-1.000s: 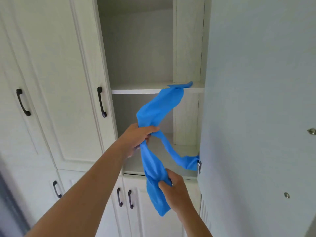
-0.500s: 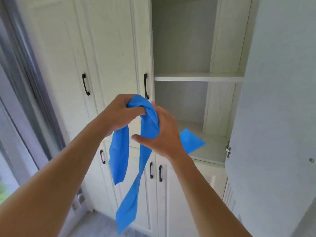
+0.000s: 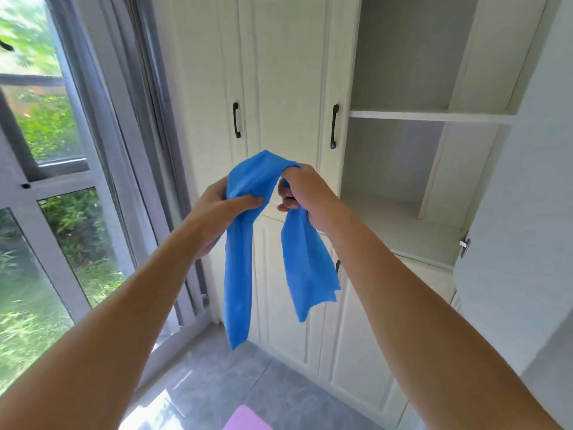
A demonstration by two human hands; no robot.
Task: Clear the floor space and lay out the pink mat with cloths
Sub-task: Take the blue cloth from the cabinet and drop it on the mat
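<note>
A long blue cloth (image 3: 238, 274) hangs in front of me, held up at chest height by both hands. My left hand (image 3: 214, 212) grips it at the left, thumb across the fabric. My right hand (image 3: 305, 193) pinches it at the right, fingers curled round the fold. Between the hands the cloth arches; two loose ends dangle, the left one longer. A corner of the pink mat (image 3: 245, 418) shows on the floor at the bottom edge.
A tall white cabinet (image 3: 279, 72) stands ahead, its right compartment open with bare shelves (image 3: 428, 114). The open cabinet door (image 3: 527, 212) fills the right side. A glass door with a grey frame (image 3: 102, 156) is on the left. Grey tiles (image 3: 279, 386) cover the floor.
The cloth has come off the shelf and out of the cabinet. I have turned left and looked down; my hands have moved apart along the cloth, and the floor and mat corner now show.
</note>
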